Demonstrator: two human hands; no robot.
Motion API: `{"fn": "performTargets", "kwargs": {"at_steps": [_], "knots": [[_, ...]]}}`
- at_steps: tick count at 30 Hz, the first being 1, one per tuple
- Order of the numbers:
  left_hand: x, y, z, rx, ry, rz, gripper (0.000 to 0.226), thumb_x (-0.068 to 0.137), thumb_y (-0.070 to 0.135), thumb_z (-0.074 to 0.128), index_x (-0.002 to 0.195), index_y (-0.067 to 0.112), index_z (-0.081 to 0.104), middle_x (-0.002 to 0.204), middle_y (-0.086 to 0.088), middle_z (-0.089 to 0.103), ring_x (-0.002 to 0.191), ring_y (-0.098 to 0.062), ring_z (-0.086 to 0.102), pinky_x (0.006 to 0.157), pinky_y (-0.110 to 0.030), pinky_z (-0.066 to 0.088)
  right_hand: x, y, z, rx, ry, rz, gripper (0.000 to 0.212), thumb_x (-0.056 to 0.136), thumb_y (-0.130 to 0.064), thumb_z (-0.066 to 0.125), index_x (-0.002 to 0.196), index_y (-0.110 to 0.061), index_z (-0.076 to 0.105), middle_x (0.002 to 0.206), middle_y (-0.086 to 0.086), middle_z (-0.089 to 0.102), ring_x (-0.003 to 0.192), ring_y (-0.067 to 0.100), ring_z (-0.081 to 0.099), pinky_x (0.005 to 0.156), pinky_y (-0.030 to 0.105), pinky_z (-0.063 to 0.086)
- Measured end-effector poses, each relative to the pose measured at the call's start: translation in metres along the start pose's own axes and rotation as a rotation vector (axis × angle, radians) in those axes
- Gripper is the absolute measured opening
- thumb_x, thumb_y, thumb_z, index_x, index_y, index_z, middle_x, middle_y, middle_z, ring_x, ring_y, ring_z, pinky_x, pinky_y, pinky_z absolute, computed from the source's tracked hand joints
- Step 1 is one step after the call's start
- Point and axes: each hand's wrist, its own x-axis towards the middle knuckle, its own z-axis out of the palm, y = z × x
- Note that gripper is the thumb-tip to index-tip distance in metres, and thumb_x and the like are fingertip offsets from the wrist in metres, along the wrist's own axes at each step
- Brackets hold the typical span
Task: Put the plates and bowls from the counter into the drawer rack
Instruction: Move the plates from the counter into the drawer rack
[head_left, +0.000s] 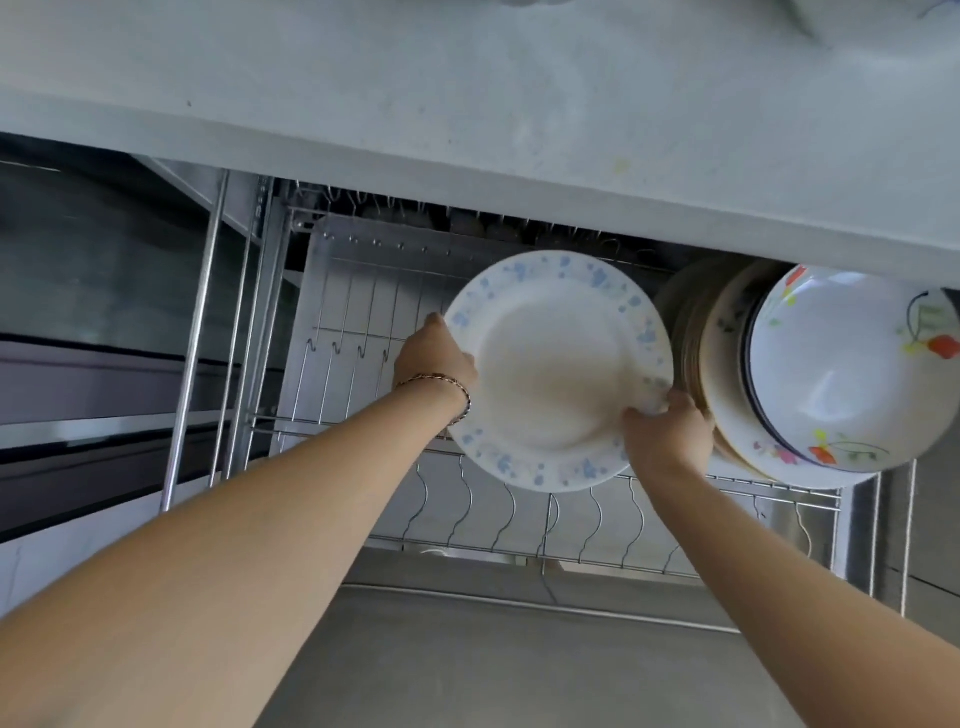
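Fingers (636, 418) of both hands grip the plate (558, 371) (left fingertips hidden).

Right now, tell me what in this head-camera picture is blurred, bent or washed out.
Head view: wide-angle bending curves the counter edge and stretches both forearms; the plate is soft with a pale, washed centre; the stacked plates and bowl at right are slightly smeared; the rack wires read fairly sharp; light is flat, shadows faint.
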Motion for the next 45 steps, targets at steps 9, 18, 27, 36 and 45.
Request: {"fn": "performTargets", "kwargs": {"at_steps": [9,18,27,36,45], "knots": [[0.012,-0.018,-0.001,-0.572,-0.244,-0.142,0.060,0.076,0.011,0.068,0.133,0.012,0.048,0.123,-0.004,0.062,0.103,-0.027,0.064,0.066,-0.029,0.053,0.000,0.012,0.001,0.403,-0.198,0.224,0.038,0.077,-0.025,0.072,0.110,-0.009,0.062,0.091,0.007,0.062,0.088,0.025,0.056,0.077,0.034,0.047],[0.024,-0.012,-0.002,-0.417,-0.281,-0.146,0.061,0.059,-0.005,0.082,0.115,0.004,0.058,0.114,-0.009,0.065,0.099,-0.029,0.064,0.083,-0.036,0.055,0.010,0.023,0.013,0.833,-0.518,0.359,0.052,0.078,-0.003,0.070,0.126,-0.009,0.053,0.097,0.009,0.064,0.093,0.031,0.059,0.086,0.047,0.049],[0.036,0.005,-0.015,-0.407,-0.250,-0.134,0.058,0.061,-0.009,0.079,0.112,0.004,0.056,0.095,-0.005,0.062,0.090,-0.026,0.060,0.060,-0.031,0.050,0.011,0.024,0.028,0.936,-0.474,0.367,0.037,0.075,-0.002,0.072,0.106,-0.015,0.057,0.090,0.004,0.064,0.092,0.027,0.060,0.073,0.039,0.053],[0.034,0.000,-0.004,-0.356,-0.266,-0.127,0.063,0.064,-0.001,0.081,0.121,0.005,0.054,0.123,-0.010,0.062,0.110,-0.028,0.061,0.087,-0.033,0.051,0.018,0.024,0.018,0.883,-0.397,0.305,0.047,0.072,-0.007,0.076,0.115,-0.010,0.056,0.095,0.006,0.065,0.097,0.028,0.061,0.089,0.045,0.053],[-0.002,0.002,-0.002,-0.209,-0.177,-0.089,0.067,0.081,0.018,0.066,0.137,0.007,0.030,0.130,-0.010,0.054,0.113,-0.028,0.057,0.079,-0.027,0.044,0.015,0.018,0.015,0.415,-0.274,0.091,0.076,0.070,-0.045,0.075,0.130,-0.007,0.047,0.126,0.012,0.060,0.115,0.031,0.058,0.097,0.044,0.049]]}}
